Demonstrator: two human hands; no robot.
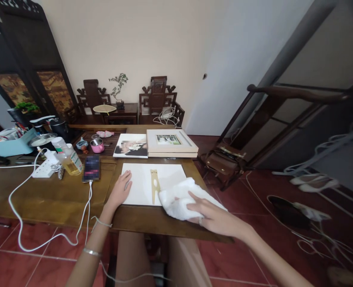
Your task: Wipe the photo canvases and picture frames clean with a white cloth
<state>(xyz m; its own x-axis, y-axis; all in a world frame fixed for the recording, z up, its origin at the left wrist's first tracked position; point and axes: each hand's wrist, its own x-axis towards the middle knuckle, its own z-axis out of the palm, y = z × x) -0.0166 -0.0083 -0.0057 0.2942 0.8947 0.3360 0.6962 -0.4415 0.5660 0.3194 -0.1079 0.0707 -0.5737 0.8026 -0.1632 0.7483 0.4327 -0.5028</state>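
A white rectangular board (pixel 137 179) with a tan, cat-like figure (pixel 154 179) down its middle lies flat near the table's front edge. My left hand (pixel 122 188) rests on the board's left edge, fingers stretched out, holding nothing. Bunched under my right hand (pixel 204 211) is a white cloth (pixel 179 199), which the fingers grip from above. The cloth covers the board's lower right corner and reaches past it onto the wooden table (pixel 170 221). What lies beneath the cloth is hidden.
Behind the board are a photo book (pixel 131 145) and stacked framed pictures (pixel 172 143). To the left stand a phone (pixel 91 168) on a charging cable, a bottle of yellowish liquid (pixel 70 159), a pink cup (pixel 97 146) and a white power strip (pixel 44 168). A wooden chair (pixel 254 131) stands right.
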